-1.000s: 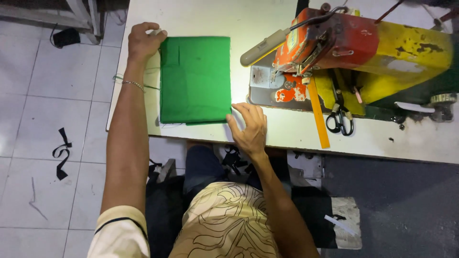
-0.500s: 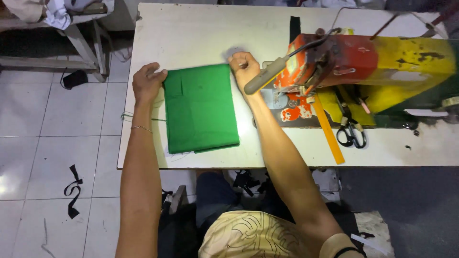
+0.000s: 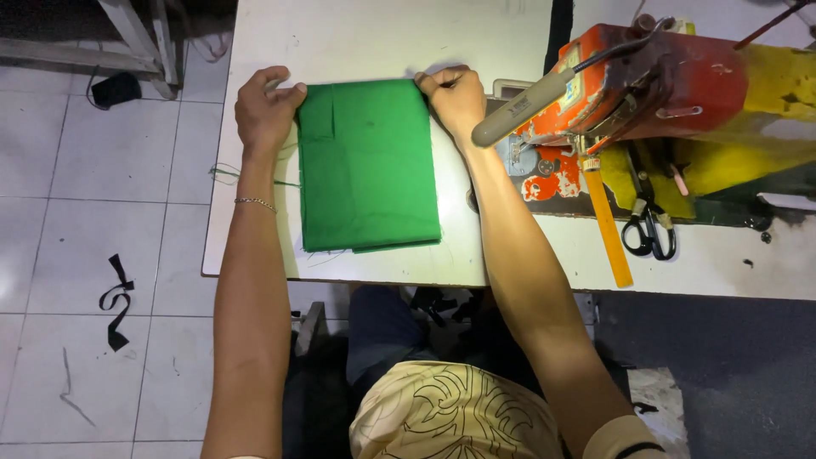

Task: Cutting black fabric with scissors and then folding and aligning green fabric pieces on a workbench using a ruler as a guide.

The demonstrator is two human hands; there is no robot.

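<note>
A folded green cloth (image 3: 367, 166) lies flat on the white table (image 3: 382, 42). My left hand (image 3: 265, 109) pinches its far left corner, with a thin bracelet on that wrist. My right hand (image 3: 455, 98) is closed on the far right corner of the cloth, close to the sewing machine (image 3: 654, 76). Both arms reach forward over the table's near edge.
A worn red and yellow sewing machine fills the right of the table. A yellow ruler (image 3: 608, 221) and black scissors (image 3: 650, 234) lie beside it. A black strap scrap (image 3: 115, 302) lies on the tiled floor at left. A table frame (image 3: 127, 34) stands far left.
My right hand went from the cloth's near right corner to its far right corner. My left hand stays on the far left corner. The view has shifted closer.
</note>
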